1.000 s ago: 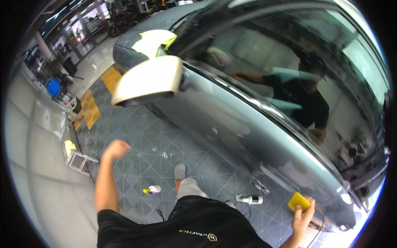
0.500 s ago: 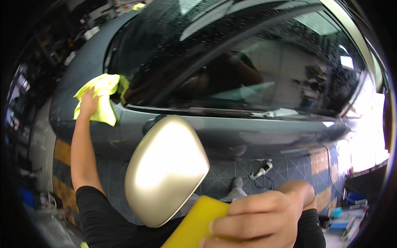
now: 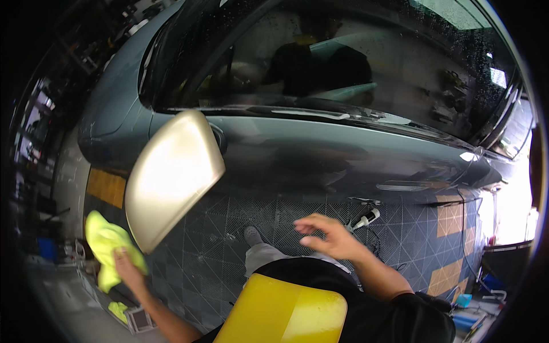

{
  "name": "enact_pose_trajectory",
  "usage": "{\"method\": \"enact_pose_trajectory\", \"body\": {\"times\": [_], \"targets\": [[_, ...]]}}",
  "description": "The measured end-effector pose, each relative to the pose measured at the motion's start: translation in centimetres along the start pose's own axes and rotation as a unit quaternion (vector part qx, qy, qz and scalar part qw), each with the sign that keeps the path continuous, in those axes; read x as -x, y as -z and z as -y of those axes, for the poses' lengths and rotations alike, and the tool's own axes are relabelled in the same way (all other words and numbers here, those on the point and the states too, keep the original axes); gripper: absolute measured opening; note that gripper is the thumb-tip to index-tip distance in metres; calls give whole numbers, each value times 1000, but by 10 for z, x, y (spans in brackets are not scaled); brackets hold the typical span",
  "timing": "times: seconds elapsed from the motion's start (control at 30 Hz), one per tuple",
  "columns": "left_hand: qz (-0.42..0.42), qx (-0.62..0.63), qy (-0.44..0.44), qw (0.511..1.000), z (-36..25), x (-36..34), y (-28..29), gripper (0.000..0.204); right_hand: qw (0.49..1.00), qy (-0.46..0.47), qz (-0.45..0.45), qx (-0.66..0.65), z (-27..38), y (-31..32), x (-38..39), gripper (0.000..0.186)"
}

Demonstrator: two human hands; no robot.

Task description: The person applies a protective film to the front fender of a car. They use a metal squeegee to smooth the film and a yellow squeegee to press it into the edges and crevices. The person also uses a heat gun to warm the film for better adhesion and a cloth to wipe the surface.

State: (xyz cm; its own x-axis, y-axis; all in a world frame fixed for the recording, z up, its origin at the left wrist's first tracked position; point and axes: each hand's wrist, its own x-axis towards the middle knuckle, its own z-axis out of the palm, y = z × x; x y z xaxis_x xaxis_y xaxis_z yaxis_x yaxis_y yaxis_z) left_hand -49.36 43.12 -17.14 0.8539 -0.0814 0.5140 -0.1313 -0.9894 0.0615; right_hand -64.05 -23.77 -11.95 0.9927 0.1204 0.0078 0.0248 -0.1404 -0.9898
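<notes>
Bunched in my left hand (image 3: 127, 266) is a yellow-green cloth (image 3: 108, 243), hanging low to the left of the car's side mirror. That mirror's pale gold housing (image 3: 174, 171) juts toward me from the dark grey car door (image 3: 309, 148). My right hand (image 3: 329, 237) hovers over the floor in front of my body, fingers loosely bent and thumb apart, with nothing in it. A flat yellow card with rounded corners (image 3: 283, 311) fills the lower middle, very near the camera. Neither hand touches it, and what holds it is out of sight.
Water drops dot the dark side window (image 3: 400, 74). A white bottle (image 3: 367, 218) and a cable lie on the tiled floor (image 3: 200, 228) by the car. Another yellow-green cloth (image 3: 118, 311) is at lower left. Tools and a blue item (image 3: 469, 321) are at lower right.
My left hand has brought the cloth off the car, down and toward me. My right hand has let go of the yellow card and moved away. The view has shifted rightward along the car.
</notes>
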Motion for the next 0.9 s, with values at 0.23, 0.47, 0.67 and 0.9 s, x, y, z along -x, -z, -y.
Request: {"method": "enact_pose_trajectory", "body": {"times": [0.23,0.47,0.67,0.9], "targets": [[349,668,134,643,-434,49,80,40,984,-9,168,55,-47,-79,3,45],[352,541,74,760,-396,48,72,47,798,301,-275,443,23,8,-122,38],[425,518,56,741,-391,77,26,45,730,343,-146,574,-4,-3,-233,45],[490,440,31,752,-367,73,-8,43,727,377,-136,557,1,-11,-239,51]]}}
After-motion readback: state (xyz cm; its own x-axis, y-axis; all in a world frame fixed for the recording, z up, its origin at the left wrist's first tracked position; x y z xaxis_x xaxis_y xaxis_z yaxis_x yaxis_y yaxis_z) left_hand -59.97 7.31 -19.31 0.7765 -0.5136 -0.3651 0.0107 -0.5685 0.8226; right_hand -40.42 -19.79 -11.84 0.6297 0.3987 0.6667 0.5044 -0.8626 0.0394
